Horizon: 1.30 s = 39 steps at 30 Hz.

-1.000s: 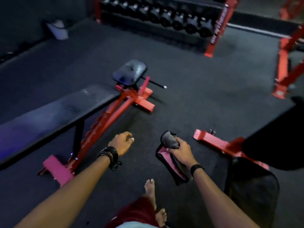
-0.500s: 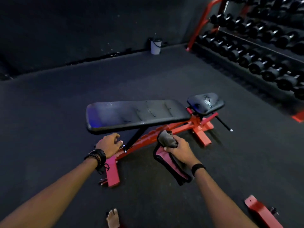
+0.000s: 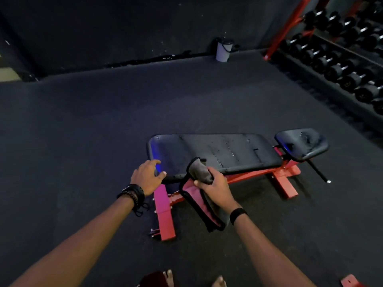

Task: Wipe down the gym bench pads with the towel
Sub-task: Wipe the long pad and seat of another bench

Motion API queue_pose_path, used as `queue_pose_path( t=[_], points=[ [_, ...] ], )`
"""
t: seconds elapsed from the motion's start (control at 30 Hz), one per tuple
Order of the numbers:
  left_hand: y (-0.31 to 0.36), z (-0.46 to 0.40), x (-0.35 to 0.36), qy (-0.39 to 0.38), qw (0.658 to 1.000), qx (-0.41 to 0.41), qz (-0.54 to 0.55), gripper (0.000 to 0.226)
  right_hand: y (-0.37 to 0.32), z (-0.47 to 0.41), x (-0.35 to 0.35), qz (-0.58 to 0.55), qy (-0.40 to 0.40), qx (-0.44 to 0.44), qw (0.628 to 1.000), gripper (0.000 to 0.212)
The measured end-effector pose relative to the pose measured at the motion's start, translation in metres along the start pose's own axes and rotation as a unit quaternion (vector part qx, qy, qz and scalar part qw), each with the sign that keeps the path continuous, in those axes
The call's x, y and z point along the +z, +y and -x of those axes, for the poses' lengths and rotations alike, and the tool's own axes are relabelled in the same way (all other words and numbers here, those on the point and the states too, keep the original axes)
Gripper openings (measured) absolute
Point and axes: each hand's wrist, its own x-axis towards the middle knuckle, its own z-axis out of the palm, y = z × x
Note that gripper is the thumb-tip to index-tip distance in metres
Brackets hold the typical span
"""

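Towel-wise, the bunched grey-and-pink cloth towel (image 3: 200, 172) sits gripped in the right hand (image 3: 217, 187) just over the long black padded bench pad (image 3: 217, 152) (droplets visible, not wiped yet); left hand (image 3: 148, 177), fingers loosely spread, reaches for the pad's near corner, probably to steady it.

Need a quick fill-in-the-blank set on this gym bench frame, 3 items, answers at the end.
1. The towel is held in the ____ hand.
2. The left hand hovers by the near corner of the long ____.
3. The bench frame is painted ____.

Missing words: right; back pad; red
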Motion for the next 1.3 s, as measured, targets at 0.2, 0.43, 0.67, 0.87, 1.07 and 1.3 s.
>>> queue_pose_path(
  t=[0.2,0.43,0.67,0.87,1.07,1.3],
  points=[
    [-0.028,-0.053,0.004,-0.006,1.0,-0.015,-0.013,0.053,-0.001,-0.059,0.022,-0.009,0.026,0.038,0.999,0.04],
    [-0.034,-0.124,0.007,-0.029,0.997,-0.023,-0.073,0.052,0.012,-0.141,0.05,0.018,0.075,0.096,0.992,0.056],
    [-0.026,-0.19,0.012,-0.08,0.986,0.054,-0.135,0.055,0.011,-0.157,0.096,0.174,0.079,0.12,0.974,0.062],
    [-0.039,-0.249,0.033,-0.082,0.981,0.128,-0.117,0.064,-0.009,-0.13,0.177,0.243,0.061,0.128,0.96,0.062],
    [-0.06,-0.296,0.059,-0.117,0.951,0.242,-0.155,0.047,0.045,-0.201,0.164,0.268,0.229,0.297,0.888,0.052],
    [-0.082,-0.302,0.072,-0.051,0.946,0.293,-0.132,0.034,0.07,-0.245,0.138,0.291,0.316,0.394,0.813,0.056]
  ],
)
